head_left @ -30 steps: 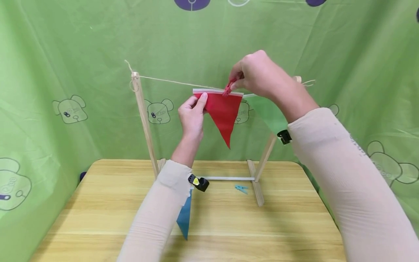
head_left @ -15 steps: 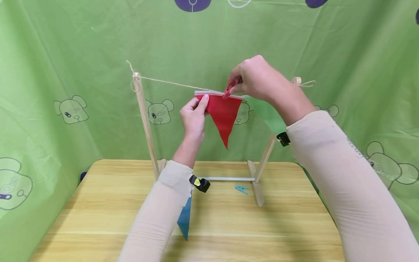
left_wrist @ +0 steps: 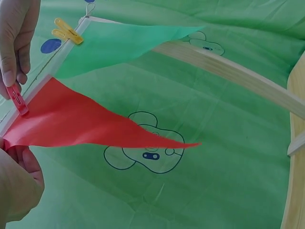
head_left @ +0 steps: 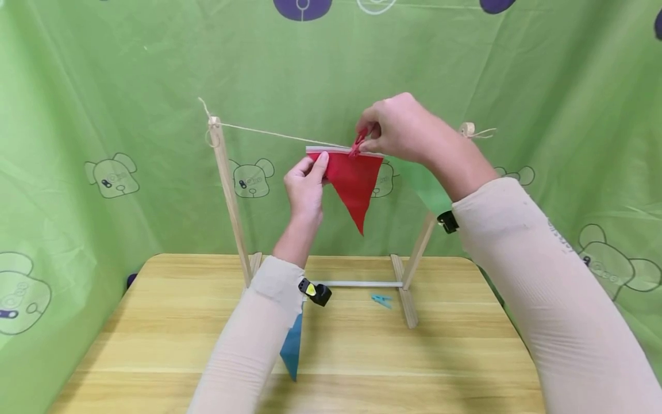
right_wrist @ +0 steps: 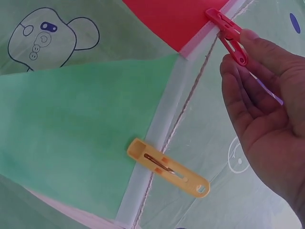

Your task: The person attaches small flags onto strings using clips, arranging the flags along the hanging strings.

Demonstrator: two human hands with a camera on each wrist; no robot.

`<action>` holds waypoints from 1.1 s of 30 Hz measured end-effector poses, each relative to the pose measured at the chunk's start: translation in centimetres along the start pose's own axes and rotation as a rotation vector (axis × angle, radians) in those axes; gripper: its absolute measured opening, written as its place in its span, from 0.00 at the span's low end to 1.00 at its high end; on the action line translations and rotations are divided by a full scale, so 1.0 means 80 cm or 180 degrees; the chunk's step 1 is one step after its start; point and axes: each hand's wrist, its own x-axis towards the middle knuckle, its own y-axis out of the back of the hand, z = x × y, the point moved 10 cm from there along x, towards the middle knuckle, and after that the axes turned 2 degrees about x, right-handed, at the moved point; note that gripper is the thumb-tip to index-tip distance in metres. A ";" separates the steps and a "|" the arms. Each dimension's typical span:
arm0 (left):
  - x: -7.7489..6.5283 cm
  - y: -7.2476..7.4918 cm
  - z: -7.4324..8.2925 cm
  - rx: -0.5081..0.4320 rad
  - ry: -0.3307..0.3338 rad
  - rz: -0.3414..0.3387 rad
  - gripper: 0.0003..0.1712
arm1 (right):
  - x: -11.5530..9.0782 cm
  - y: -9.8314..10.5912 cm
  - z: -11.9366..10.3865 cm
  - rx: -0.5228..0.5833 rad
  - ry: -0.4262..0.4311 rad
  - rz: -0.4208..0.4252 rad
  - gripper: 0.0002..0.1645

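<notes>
A red pennant (head_left: 357, 183) with a white top band hangs at the string (head_left: 279, 135) in the head view. My left hand (head_left: 306, 183) pinches its upper left corner between thumb and fingers. With thumb and fingers, my right hand (head_left: 398, 127) pinches a red clothespin (head_left: 357, 144), whose tip overlaps the pennant's top band. The right wrist view shows this red clothespin (right_wrist: 228, 36) straddling band and string. Beside it, a green pennant (right_wrist: 86, 114) is held to the string by a yellow clothespin (right_wrist: 167, 167). My right forearm partly hides the green pennant in the head view.
Two wooden posts, the left post (head_left: 227, 195) and the right post (head_left: 420, 247), carry the string above the wooden table (head_left: 439, 368). A white bar (head_left: 362, 283) joins their bases. A blue clothespin (head_left: 381, 301) and a blue pennant (head_left: 292, 348) lie on the table, the pennant partly behind my left sleeve.
The right hand and the red clothespin have moved slightly down, and the pennant's top edge has dropped a little with the string. Both hands keep their hold.
</notes>
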 end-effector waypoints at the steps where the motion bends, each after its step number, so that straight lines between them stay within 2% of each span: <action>1: 0.000 0.000 0.000 0.0008 0.0001 -0.0007 0.08 | 0.000 -0.001 0.000 0.0018 -0.0019 -0.0009 0.14; 11: 0.004 0.006 0.003 0.0223 -0.0084 -0.0109 0.10 | -0.001 -0.009 0.004 0.0275 -0.0169 -0.0058 0.21; 15: 0.006 0.008 0.002 0.0289 -0.0100 -0.0130 0.12 | -0.006 -0.012 0.008 0.0406 -0.0199 0.0022 0.24; 21: 0.006 0.009 0.004 0.0388 -0.0136 -0.0167 0.12 | -0.009 -0.016 0.014 0.0587 -0.0200 0.0154 0.23; 33: 0.004 0.006 0.011 0.0425 -0.0184 -0.0256 0.09 | -0.018 -0.011 0.016 0.0669 -0.0162 0.0358 0.26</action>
